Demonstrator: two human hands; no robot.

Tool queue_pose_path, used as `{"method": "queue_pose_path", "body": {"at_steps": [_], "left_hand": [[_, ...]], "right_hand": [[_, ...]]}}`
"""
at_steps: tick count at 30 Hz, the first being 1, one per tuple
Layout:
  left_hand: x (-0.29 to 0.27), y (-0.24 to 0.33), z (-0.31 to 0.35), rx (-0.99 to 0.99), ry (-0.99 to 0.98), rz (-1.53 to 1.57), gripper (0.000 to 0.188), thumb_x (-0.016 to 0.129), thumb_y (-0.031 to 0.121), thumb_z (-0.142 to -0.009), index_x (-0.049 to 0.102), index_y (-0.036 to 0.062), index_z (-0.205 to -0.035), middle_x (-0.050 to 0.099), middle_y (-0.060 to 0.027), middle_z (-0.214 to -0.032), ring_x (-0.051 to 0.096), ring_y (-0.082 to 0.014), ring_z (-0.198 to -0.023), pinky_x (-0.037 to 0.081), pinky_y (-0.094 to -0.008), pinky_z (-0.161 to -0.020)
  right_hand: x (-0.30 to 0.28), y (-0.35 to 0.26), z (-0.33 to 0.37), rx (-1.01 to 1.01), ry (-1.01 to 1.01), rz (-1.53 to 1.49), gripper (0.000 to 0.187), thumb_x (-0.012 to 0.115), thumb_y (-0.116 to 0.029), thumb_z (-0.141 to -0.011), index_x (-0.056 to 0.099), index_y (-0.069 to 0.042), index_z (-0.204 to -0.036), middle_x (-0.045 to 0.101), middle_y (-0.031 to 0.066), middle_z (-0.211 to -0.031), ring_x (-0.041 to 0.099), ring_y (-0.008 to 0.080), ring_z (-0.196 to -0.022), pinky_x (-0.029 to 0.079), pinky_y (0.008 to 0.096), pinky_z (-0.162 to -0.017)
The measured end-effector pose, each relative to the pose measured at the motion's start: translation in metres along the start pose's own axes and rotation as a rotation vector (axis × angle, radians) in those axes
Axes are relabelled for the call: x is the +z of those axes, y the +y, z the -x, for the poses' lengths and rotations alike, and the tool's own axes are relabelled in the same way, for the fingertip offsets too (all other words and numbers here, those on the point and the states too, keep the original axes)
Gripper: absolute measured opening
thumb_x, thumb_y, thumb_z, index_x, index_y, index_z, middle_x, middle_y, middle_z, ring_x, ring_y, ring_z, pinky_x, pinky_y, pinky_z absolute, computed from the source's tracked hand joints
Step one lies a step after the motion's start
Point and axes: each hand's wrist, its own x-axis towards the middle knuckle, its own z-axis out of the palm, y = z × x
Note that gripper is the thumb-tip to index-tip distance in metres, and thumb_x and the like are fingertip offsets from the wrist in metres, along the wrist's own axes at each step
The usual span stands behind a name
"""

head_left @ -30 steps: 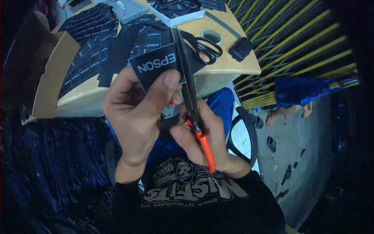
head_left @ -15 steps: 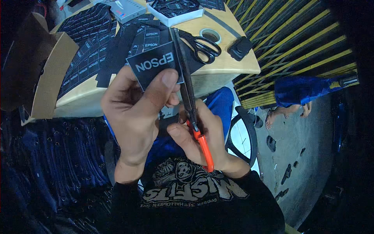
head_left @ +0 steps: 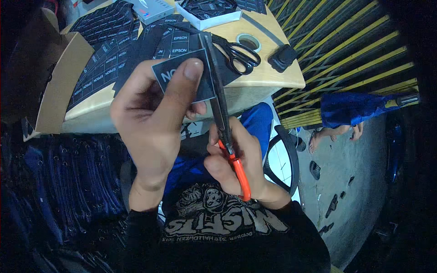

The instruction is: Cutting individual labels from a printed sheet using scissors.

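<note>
My left hand (head_left: 148,120) pinches a small black square label (head_left: 204,89) with pale print and a thin light border. The thumb lies across its face and hides part of the print. My right hand (head_left: 251,157) grips scissors (head_left: 220,98) by the orange handle, blades pointing up and away from me. Along the right edge of the label run the blades, which look close together; whether they touch it I cannot tell. Both hands are raised in front of the near table edge.
On the wooden table (head_left: 277,78) lie printed black sheets (head_left: 102,75), black-handled scissors (head_left: 241,58), a tape roll (head_left: 258,44), a small black object (head_left: 282,58) and a white tray (head_left: 214,23) of dark pieces. Cardboard (head_left: 63,86) stands left. Dark straps (head_left: 73,177) hang below. Another person's foot (head_left: 312,141) shows right.
My left thumb has slid up over the label and covers more of its print. The left hand has moved slightly left and up; the scissors have barely shifted.
</note>
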Motion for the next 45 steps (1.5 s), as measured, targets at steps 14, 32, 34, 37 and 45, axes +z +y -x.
{"method": "queue_pose_path", "body": {"at_steps": [14,32,34,37,45], "left_hand": [[0.0022,0.0007,0.0051,0.011,0.088,0.028,0.012,0.068,0.006,-0.081,0.063,-0.0024,-0.088,0.063,-0.0040,-0.072,0.057,-0.0039,-0.060,0.047,-0.0173,-0.050],[-0.0006,-0.0002,0.0057,0.056,0.071,0.015,0.010,0.068,0.004,-0.080,0.063,-0.0041,-0.085,0.063,-0.0043,-0.075,0.057,-0.0040,-0.062,0.046,-0.0173,-0.050],[0.0001,0.0016,0.0063,-0.012,0.070,0.026,0.011,0.068,0.004,-0.081,0.064,-0.0039,-0.086,0.064,-0.0044,-0.074,0.057,-0.0038,-0.061,0.045,-0.0173,-0.050],[-0.0033,-0.0019,0.0046,0.078,0.014,-0.049,0.011,0.068,0.005,-0.081,0.064,-0.0034,-0.086,0.063,-0.0042,-0.072,0.057,-0.0040,-0.060,0.047,-0.0179,-0.049],[0.0015,-0.0010,0.0080,0.001,0.086,0.043,0.011,0.068,0.005,-0.081,0.063,-0.0030,-0.085,0.063,-0.0039,-0.070,0.058,-0.0043,-0.060,0.046,-0.0176,-0.048]], "right_hand": [[0.0021,0.0010,0.0011,0.048,-0.014,-0.103,0.048,0.076,-0.034,-0.074,0.046,-0.004,-0.096,0.043,0.0000,-0.059,0.038,0.0083,-0.053,0.035,0.0234,-0.051],[0.0020,-0.0029,-0.0047,0.042,-0.027,-0.168,0.048,0.074,-0.036,-0.075,0.046,-0.003,-0.095,0.042,0.0010,-0.060,0.038,0.0086,-0.053,0.034,0.0231,-0.050],[0.0022,-0.0034,-0.0033,0.077,-0.013,-0.142,0.047,0.073,-0.037,-0.076,0.046,-0.003,-0.095,0.043,0.0011,-0.059,0.039,0.0086,-0.053,0.034,0.0230,-0.050],[0.0029,0.0016,-0.0038,0.005,-0.003,-0.097,0.046,0.072,-0.036,-0.077,0.046,-0.003,-0.095,0.044,0.0015,-0.058,0.041,0.0086,-0.052,0.035,0.0233,-0.049],[0.0020,-0.0042,-0.0039,0.027,0.005,-0.035,0.040,0.072,-0.029,-0.078,0.048,-0.002,-0.095,0.047,0.0021,-0.059,0.043,0.0082,-0.051,0.037,0.0236,-0.049]]}}
